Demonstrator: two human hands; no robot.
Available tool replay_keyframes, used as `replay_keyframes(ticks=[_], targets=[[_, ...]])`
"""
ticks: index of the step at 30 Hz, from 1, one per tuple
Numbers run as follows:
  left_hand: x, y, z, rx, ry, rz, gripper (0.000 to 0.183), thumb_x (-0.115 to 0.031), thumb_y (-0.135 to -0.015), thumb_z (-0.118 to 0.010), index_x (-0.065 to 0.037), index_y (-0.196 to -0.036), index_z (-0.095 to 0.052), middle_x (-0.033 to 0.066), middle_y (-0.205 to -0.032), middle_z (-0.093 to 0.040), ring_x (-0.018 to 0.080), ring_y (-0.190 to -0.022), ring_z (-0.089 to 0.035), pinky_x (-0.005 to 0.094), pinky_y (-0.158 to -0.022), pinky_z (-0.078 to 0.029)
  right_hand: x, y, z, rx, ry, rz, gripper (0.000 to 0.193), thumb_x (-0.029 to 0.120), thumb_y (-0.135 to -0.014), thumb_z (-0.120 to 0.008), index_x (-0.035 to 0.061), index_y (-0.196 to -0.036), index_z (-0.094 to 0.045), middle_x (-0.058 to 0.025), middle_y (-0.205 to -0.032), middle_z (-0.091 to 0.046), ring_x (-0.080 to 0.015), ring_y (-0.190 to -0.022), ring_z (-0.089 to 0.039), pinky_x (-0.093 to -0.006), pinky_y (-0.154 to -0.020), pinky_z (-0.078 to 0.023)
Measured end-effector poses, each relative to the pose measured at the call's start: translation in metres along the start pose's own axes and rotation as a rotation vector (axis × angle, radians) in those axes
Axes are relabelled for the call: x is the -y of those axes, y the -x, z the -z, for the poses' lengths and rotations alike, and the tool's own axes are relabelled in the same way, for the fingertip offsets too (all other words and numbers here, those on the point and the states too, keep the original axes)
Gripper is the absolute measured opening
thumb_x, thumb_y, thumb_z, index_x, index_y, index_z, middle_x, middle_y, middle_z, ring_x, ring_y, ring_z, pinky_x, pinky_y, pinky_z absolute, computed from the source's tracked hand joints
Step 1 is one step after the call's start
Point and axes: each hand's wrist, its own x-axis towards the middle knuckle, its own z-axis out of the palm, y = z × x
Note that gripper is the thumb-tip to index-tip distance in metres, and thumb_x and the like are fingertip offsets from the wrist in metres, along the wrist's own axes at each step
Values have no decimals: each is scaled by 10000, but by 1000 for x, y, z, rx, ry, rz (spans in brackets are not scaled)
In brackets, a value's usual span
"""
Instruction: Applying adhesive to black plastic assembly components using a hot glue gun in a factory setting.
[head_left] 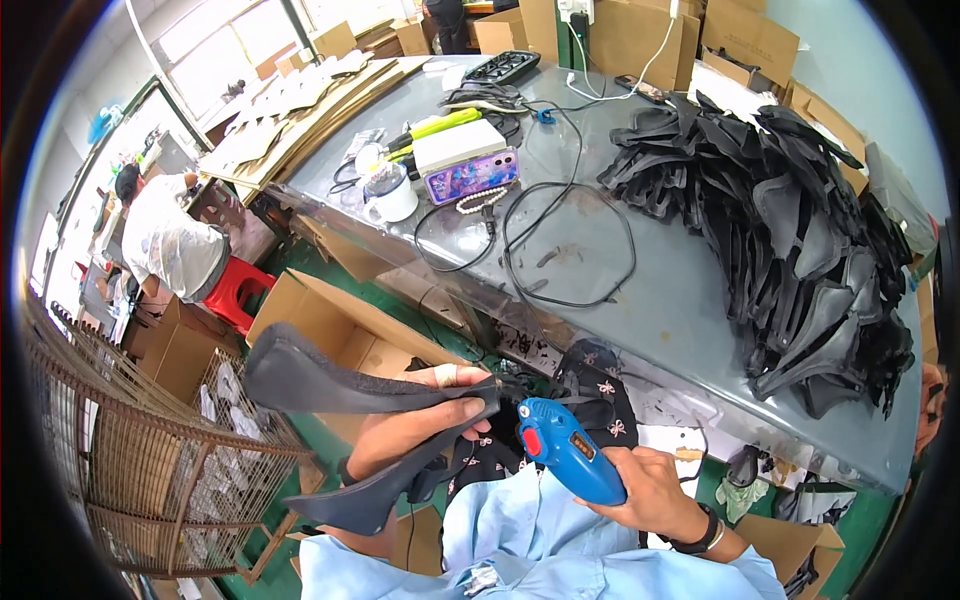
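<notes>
My left hand [400, 435] pinches a black padded piece [330, 370] between thumb and fingers; one finger wears a light wrap. A second curved black strip [365, 490] runs below it, and I cannot tell if both are one folded piece. My right hand [650, 490] is wrapped round a blue handheld power tool [580, 460] with a red button. The tool's front end is close to the pinched end of the black piece; its tip is hard to make out, so contact is unclear. Both hands are above my lap, in front of the table.
A large heap of black pieces [770, 220] covers the right of the grey table [660, 290]. Toward its left are a looped cable [570, 300], a phone [475, 177] and a mug [392, 200]. A cardboard box [285, 320], a wire cage [150, 440] and a seated person [175, 235] are at left.
</notes>
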Motion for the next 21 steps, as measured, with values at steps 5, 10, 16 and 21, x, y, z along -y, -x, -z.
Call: replay_keyframes(ticks=[5, 10, 16, 21], targets=[[-2, 3, -1, -21, -69, 43, 266, -51, -840, -630, 19, -1094, -590, 54, -899, -629, 115, -787, -617, 227, -713, -497, 5, -1, 3, 28, 38, 12, 469, 175, -623, -779, 30, -1010, -557, -91, -670, -619, -261, -551, -578, -347, -538, -437], [-7, -5, -2, 94, -281, 36, 274, -23, -828, -632, 38, -1093, -597, 79, -871, -651, 98, -773, -598, 242, -681, -492, 8, -2, 5, 51, 75, 71, 484, 162, -617, -774, 24, -1017, -538, -80, -655, -603, -250, -561, -588, -330, -546, -427], [18, -18, 1, 172, -399, -241, 312, -9, -813, -605, 11, -1124, -604, 88, -961, -657, 145, -871, -599, 263, -764, -477, 10, -3, 3, 60, 36, 93, 493, 156, -619, -769, 24, -1030, -531, -73, -646, -605, -250, -561, -603, -325, -568, -441], [17, -31, -6, 207, -861, -334, 297, 19, -800, -597, -22, -1090, -651, 95, -937, -656, 150, -866, -608, 265, -758, -475, 17, -9, -2, 34, -19, 111, 489, 176, -637, -771, 20, -1035, -533, -84, -667, -621, -262, -573, -612, -325, -583, -458]])
